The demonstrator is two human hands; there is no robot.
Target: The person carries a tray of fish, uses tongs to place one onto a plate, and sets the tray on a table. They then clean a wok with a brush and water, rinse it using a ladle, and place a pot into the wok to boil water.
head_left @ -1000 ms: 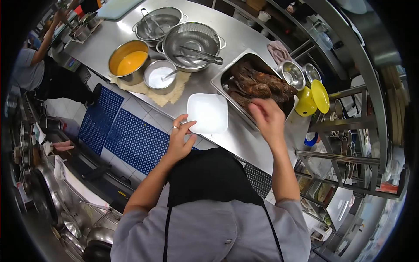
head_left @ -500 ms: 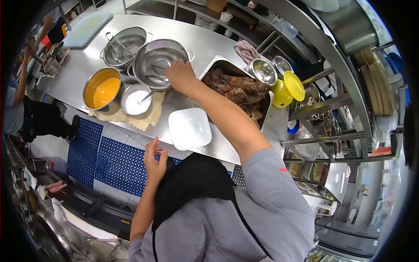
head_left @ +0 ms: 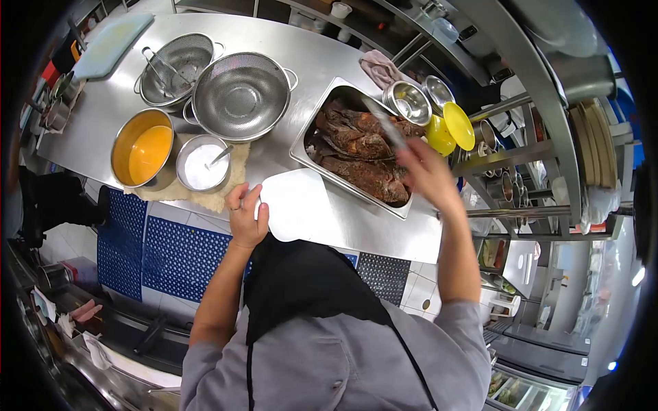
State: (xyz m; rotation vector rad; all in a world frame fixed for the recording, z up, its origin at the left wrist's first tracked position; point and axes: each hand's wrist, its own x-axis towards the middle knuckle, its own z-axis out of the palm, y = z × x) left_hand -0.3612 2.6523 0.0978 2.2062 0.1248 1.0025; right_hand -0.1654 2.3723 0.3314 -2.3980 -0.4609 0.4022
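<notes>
My right hand (head_left: 428,171), blurred by motion, grips metal tongs (head_left: 385,123) over the deep steel tray (head_left: 301,152). Several dark fried fish (head_left: 356,140) lie in that tray, and the tongs overlap them in this view. At the left rim of a white square plate (head_left: 296,205) is my left hand (head_left: 248,218), fingers apart and thumb right at the edge. The plate sits by the table's near edge. Left of it, a pot of white powder (head_left: 195,168) with a spoon in it stands on a cloth (head_left: 233,181).
Two colanders (head_left: 240,103) stand behind the pots, the left one with tongs (head_left: 161,72) inside. A pot of orange liquid (head_left: 147,151) is at the left. Steel bowls (head_left: 410,103) and a yellow container (head_left: 439,135) sit by the shelf rack. Another person (head_left: 65,198) stands at far left.
My right hand has left the large colander with the tongs and moved right, over the fish tray. My left hand has come up to the plate's rim. The view has shifted slightly.
</notes>
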